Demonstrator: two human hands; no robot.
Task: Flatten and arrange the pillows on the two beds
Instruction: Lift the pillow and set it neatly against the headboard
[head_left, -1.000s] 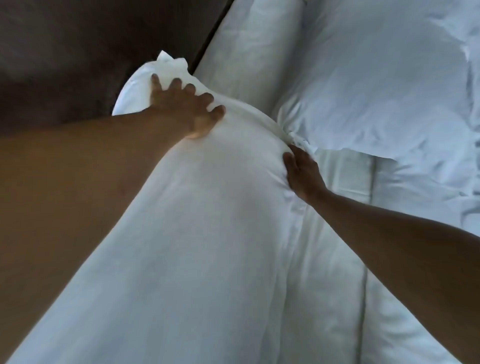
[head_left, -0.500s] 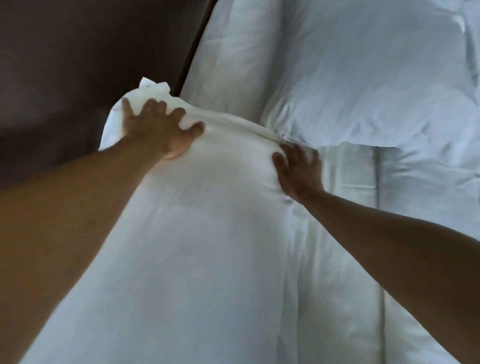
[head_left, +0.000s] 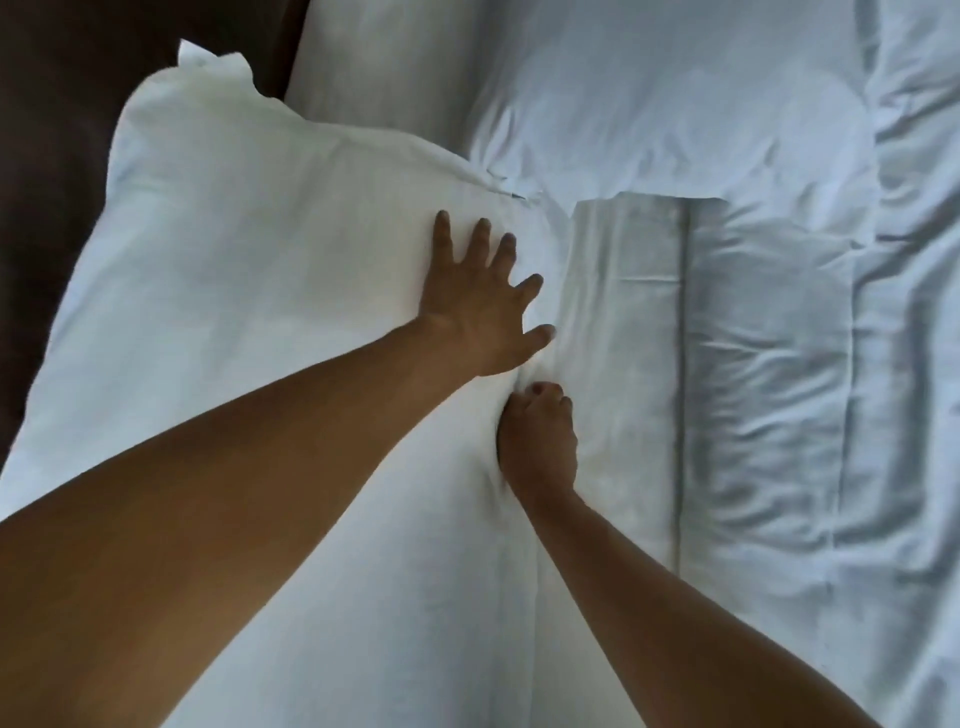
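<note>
A large white pillow lies lengthwise on the bed in front of me, its far corner against the dark headboard. My left hand rests flat on the pillow near its right edge, fingers spread. Just below it, my right hand has its fingers curled into the pillow's right side seam, pinching the fabric. A second white pillow lies beyond, at the top right of the view.
A dark brown headboard fills the upper left. A white duvet with a folded-back top edge and many creases covers the bed to the right of the pillow. White sheet shows between the pillows.
My left hand moved from the pillow's far corner down to its right edge. My right hand slid nearer along the side seam and curled onto it. The pillow lies flatter.
</note>
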